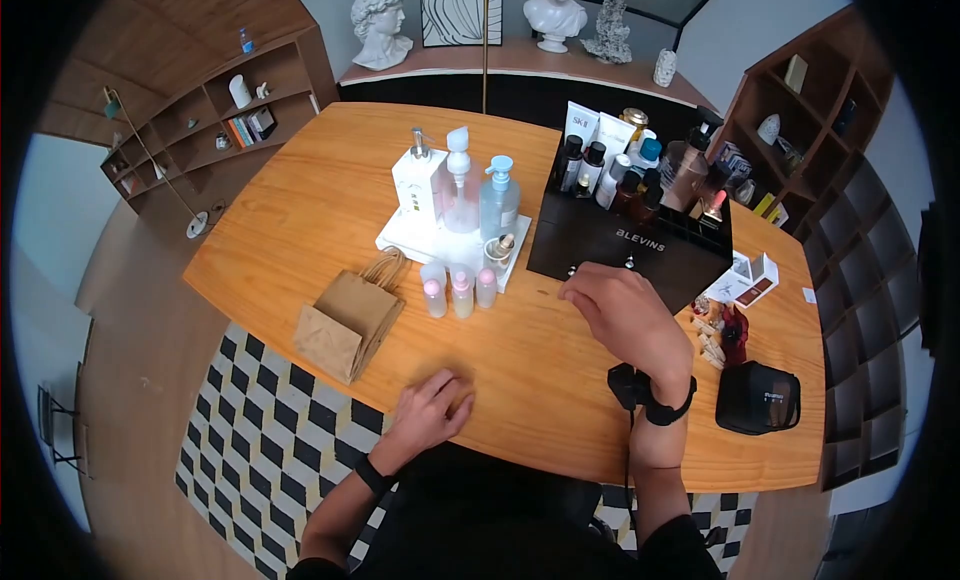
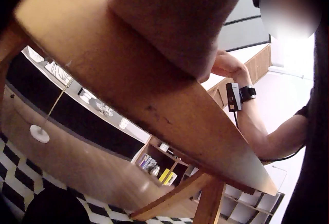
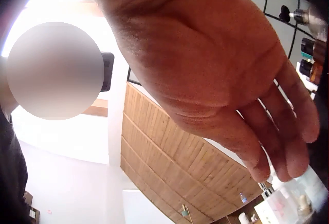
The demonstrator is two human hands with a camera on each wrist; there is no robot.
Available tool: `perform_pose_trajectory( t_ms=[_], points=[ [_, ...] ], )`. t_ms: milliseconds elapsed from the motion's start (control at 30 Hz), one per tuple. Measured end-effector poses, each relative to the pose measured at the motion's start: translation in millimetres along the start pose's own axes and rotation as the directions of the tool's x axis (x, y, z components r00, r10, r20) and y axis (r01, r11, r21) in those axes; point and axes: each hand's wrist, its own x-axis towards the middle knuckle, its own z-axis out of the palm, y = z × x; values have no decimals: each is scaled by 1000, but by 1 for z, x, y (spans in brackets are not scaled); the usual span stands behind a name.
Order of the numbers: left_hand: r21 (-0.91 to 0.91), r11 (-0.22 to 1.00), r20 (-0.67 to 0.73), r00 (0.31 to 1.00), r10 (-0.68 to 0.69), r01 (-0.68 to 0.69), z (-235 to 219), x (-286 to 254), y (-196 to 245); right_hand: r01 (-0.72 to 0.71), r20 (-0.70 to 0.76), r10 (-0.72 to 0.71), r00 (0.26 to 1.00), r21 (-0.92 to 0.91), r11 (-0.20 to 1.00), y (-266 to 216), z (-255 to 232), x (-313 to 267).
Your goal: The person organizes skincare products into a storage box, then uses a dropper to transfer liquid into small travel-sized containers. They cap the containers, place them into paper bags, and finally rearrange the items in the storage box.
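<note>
Table point(image 1: 540, 390) was topped by black organizer point(image 1: 590, 235).
Right grip point(image 1: 632, 315) was held loose beside it; left grip point(image 1: 430, 412) was rested slack.

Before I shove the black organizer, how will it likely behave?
Black organizer: probably stiff, given its flat faces and crisp edges. Likely heavy to slide, with bottles and tubes crowding its top. The tall pump bottle rises well above the rim, so it may wobble.
</note>
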Motion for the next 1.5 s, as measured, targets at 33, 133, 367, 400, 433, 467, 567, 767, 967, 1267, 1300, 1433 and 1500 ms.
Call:
perform_pose_trajectory(
  t_ms=[33, 133, 367, 400, 433, 467, 567, 767, 967, 1267, 1300, 1433, 1500],
  points=[
    [-1, 1000, 3, 1000, -8, 8, 0, 1, 1, 17, -19, -17, 1000, 26, 1000, 1, 1, 0],
    [10, 1000, 6, 1000, -14, 14, 2, -1, -1, 28, -30, -26, 999, 48, 998, 0, 6, 0],
    [6, 999, -27, 999, 44, -43, 5, 1, -3, 52, -37, -53, 998, -12, 999, -1, 4, 0],
    [10, 1000, -17, 1000, 20, -20, 2, 1, -1, 72, -23, -71, 997, 20, 997, 2, 6, 2],
    [13, 1000, -6, 1000, -4, 4, 1, 2, 1, 90, -9, -89, 996, 50, 995, 4, 7, 3],
    [4, 1000, -10, 1000, 2, -2, 2, 3, 1, 85, -8, -85, 996, 39, 996, 2, 6, 5],
    [-37, 999, 6, 1000, -11, 12, 3, 0, -2, 30, 60, -33, 998, 54, 998, -5, 9, 10],
    [-105, 994, -36, 999, -27, 23, 0, 2, -2, -29, -81, 31, 996, 22, 999, -7, 23, 20],
    [-161, 978, 1, 990, -138, 136, -1, 1, -5, -16, 53, 21, 998, -90, 996, 1, 24, 26],
    [-127, 979, -42, 985, -168, 162, 3, 0, -5, -33, 59, 37, 998, -66, 997, 14, 19, 15],
    [-121, 981, -40, 987, -159, 153, 4, 2, -5, -36, 48, 39, 998, -63, 997, 14, 16, 15],
    [-142, 966, -46, 974, -223, 215, 7, -6, -7, -63, 20, 63, 998, 23, 998, 13, 13, 11],
    [-133, 964, -62, 969, -241, 231, 9, -9, -10, -37, 23, 36, 999, 27, 999, 10, 7, 12]
  ],
)
